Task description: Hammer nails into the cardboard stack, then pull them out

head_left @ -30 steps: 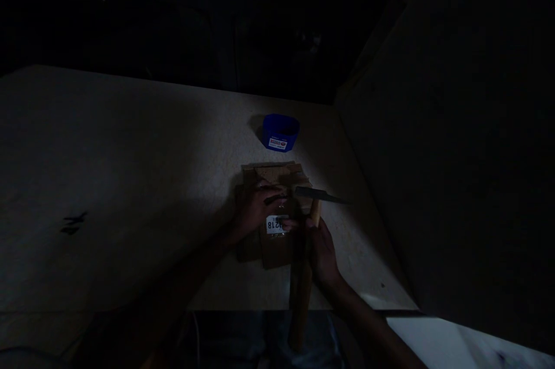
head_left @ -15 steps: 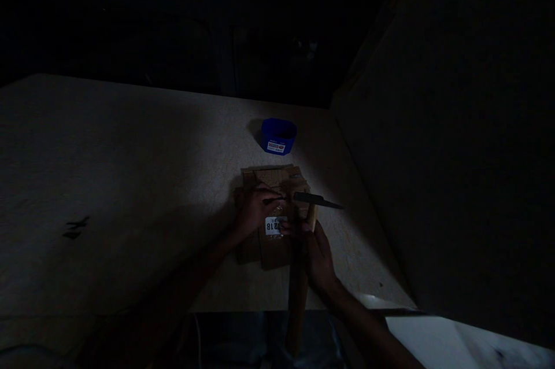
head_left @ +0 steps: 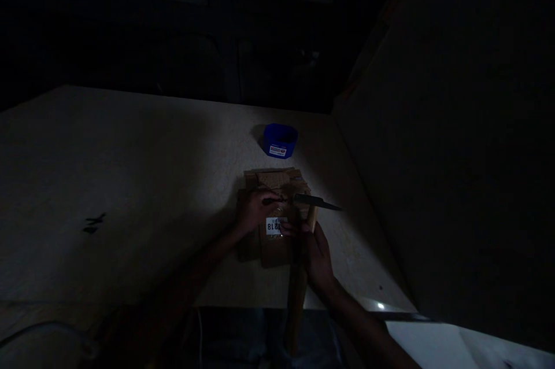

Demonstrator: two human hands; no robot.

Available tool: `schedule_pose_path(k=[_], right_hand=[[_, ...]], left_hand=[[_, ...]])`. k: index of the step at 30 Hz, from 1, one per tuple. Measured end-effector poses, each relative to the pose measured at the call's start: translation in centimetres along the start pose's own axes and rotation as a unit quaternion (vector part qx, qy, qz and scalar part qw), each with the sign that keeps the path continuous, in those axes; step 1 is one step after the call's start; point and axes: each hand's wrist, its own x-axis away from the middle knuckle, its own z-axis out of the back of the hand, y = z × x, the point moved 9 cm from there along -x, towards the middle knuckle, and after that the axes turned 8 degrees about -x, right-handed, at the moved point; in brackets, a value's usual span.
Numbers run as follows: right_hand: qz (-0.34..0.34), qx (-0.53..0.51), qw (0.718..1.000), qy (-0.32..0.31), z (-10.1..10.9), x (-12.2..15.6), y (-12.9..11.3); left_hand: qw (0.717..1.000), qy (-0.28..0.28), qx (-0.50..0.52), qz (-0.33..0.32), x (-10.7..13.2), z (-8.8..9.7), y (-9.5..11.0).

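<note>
In the head view, has the left hand (head_left: pixel 252 211) over the cardboard (head_left: pixel 274 253) — too dim to tell its grip. Grasps the hammer (head_left: pixel 298 294) with the nearer right hand (head_left: pixel 319 256) — pointing its long handle past the near edge of the bench (head_left: pixel 208 137), its head just right of the left hand.

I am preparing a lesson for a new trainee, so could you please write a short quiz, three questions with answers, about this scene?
1. Multiple choice. The handle of the hammer looks:
A) wooden
B) blue plastic
C) bare metal

2. True or false: the blue container stands on top of the cardboard.

3. Fill in: the hammer is held in the person's ___ hand.

Key:
1. A.
2. False; the blue container stands on the table, beyond the cardboard.
3. Right; the right hand grips it.
</note>
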Motion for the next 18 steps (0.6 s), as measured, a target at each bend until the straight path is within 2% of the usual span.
schedule_pose_path(k=[3,6,9,11,14,18], right_hand=[[-0.010,-0.020,1.000,-0.006,0.0,0.0,0.2],[-0.015,-0.041,0.999,-0.015,-0.1,0.1,0.3],[-0.007,-0.048,0.999,-0.019,0.0,0.3,0.1],[-0.005,-0.045,0.999,-0.018,0.1,0.5,-0.1],[-0.011,-0.047,0.999,0.004,0.9,0.7,-0.1],[-0.017,-0.076,0.997,0.028,1.4,0.7,0.0]], left_hand=[[1.000,-0.004,-0.005,-0.029,0.8,1.2,0.8],[0.995,0.062,-0.047,-0.060,2.6,4.3,2.1],[0.982,0.145,-0.116,-0.038,5.5,8.3,2.3],[0.966,0.198,-0.165,0.007,7.8,11.3,1.4],[0.929,0.279,-0.226,0.087,12.0,16.6,-1.1],[0.863,0.327,-0.331,0.199,17.8,23.9,-5.0]])
